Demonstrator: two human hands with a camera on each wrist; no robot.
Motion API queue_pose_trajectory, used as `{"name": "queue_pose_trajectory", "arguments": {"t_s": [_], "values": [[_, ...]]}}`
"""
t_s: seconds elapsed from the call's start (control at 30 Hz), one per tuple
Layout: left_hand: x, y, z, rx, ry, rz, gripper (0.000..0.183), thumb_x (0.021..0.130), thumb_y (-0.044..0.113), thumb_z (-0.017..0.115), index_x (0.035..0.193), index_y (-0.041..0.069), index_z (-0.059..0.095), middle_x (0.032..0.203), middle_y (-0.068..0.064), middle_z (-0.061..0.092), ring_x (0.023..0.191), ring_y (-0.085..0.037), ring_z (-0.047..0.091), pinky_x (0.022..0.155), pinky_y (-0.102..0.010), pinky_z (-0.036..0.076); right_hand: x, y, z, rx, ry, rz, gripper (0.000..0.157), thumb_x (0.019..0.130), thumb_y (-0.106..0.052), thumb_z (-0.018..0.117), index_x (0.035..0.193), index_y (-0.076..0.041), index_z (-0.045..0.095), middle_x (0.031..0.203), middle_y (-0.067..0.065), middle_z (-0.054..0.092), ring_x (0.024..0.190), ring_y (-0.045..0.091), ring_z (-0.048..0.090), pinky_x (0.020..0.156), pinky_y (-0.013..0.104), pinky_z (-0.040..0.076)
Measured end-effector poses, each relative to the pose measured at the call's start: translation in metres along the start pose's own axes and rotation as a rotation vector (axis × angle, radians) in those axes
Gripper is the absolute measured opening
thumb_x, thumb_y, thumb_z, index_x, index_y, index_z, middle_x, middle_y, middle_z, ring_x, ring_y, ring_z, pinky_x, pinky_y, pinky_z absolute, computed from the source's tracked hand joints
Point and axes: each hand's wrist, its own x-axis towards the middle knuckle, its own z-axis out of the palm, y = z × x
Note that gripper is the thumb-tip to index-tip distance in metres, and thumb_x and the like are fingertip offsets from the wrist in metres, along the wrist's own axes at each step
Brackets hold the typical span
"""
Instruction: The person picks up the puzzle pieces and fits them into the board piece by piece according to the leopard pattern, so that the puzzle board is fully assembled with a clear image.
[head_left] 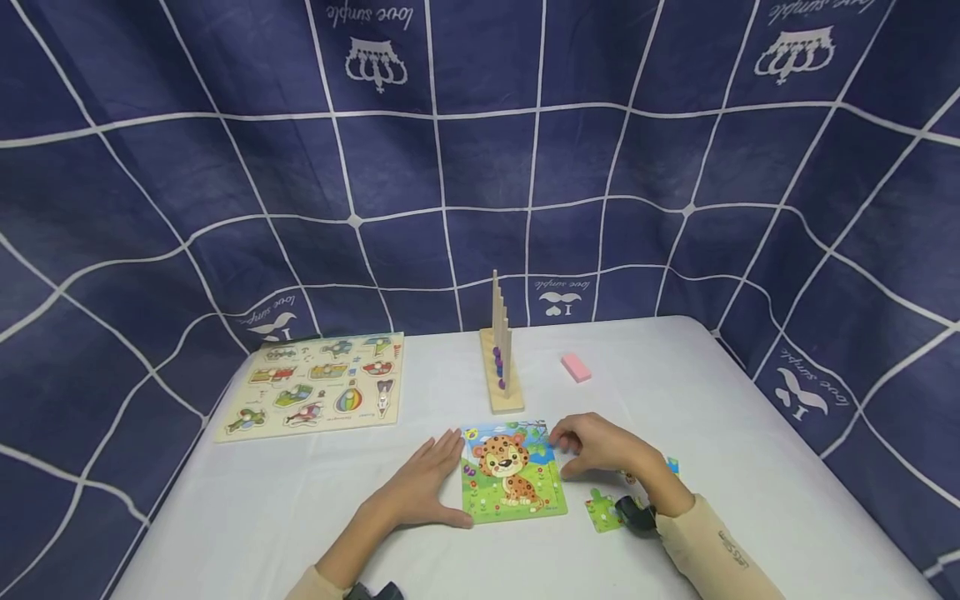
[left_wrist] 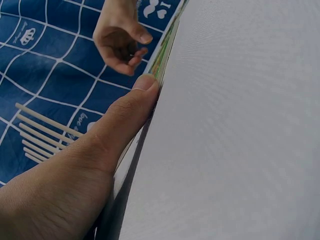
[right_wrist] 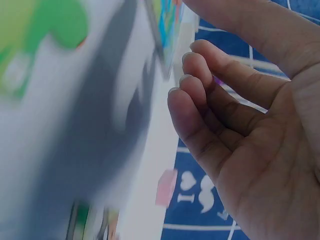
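Note:
A square jigsaw board (head_left: 512,483) with a spotted cartoon leopard lies flat on the white table. My left hand (head_left: 422,490) rests along its left side, fingers extended, the thumb at the lower left corner. At the right edge is my right hand (head_left: 596,444), its fingers loosely bent. In the right wrist view the right palm (right_wrist: 265,160) shows with nothing in it. A loose green jigsaw piece (head_left: 602,511) lies right of the board, below the right wrist. More pieces, such as a blue-edged one (head_left: 672,465), are partly hidden by that forearm.
A wooden peg stand (head_left: 507,407) with several upright rods and purple beads stands behind the jigsaw. A pink block (head_left: 576,367) lies to its right. On the back left is a large wooden board (head_left: 300,427) with vehicle pictures. Blue checked cloth (head_left: 487,158) hangs around the table (head_left: 300,475).

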Motion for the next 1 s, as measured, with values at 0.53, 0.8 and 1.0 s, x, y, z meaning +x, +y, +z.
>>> {"name": "queue_pose_trajectory", "arguments": {"t_s": [0.53,0.8,1.0], "values": [[-0.001,0.000,0.001,0.009,0.001,0.008,0.127,0.065,0.085,0.061,0.154,0.003,0.023,0.163,-0.011,0.017,0.152,-0.024,0.016,0.125,-0.046,0.017,-0.038,0.042,-0.025,0.027,0.037,0.146,0.054,0.065,-0.020,0.090,0.112,-0.008,0.065,0.093,0.002,0.060,0.082,0.016,0.052,0.065,0.020,0.046],[0.000,-0.001,0.002,0.006,-0.003,0.007,0.128,0.064,0.087,0.059,0.154,0.003,0.023,0.163,-0.011,0.017,0.152,-0.025,0.017,0.124,-0.046,0.017,-0.054,0.055,-0.030,0.000,0.025,0.156,0.063,0.063,-0.024,0.091,0.116,-0.006,0.062,0.097,0.000,0.059,0.087,0.014,0.050,0.073,0.022,0.047],[0.000,-0.001,0.001,0.011,0.009,0.013,0.128,0.065,0.087,0.059,0.154,0.003,0.023,0.163,-0.012,0.017,0.152,-0.026,0.018,0.124,-0.048,0.018,-0.062,0.063,-0.034,-0.003,0.028,0.165,0.065,0.063,-0.026,0.091,0.117,-0.005,0.061,0.097,0.001,0.057,0.088,0.013,0.049,0.074,0.022,0.046]]}}
